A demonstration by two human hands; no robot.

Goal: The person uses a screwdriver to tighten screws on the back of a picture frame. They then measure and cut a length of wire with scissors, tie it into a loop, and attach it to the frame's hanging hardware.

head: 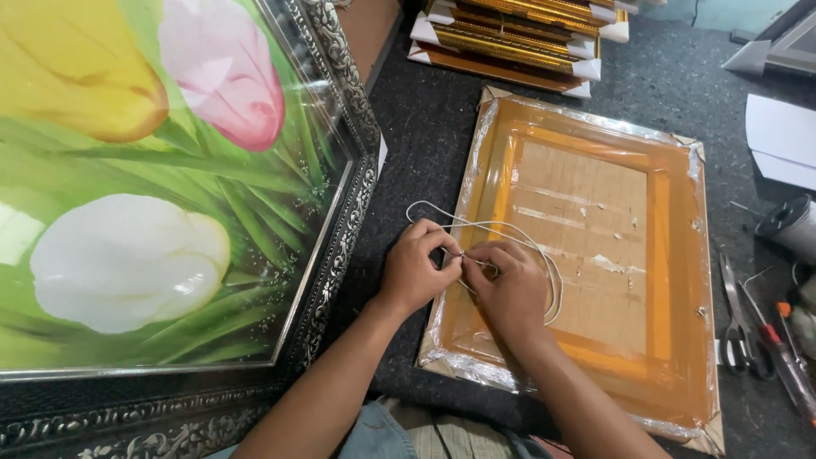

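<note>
A picture frame lies face down on the dark worktop, wrapped in clear film, its orange back and brown backing board showing. A thin white cord loops over its left side. My left hand and my right hand meet at the frame's left edge. Both pinch the cord between thumb and fingers, fingertips almost touching.
A large tulip painting in an ornate silver frame fills the left. Gold frames are stacked at the back. Scissors, a red-handled tool, a cord spool and white sheets lie at the right.
</note>
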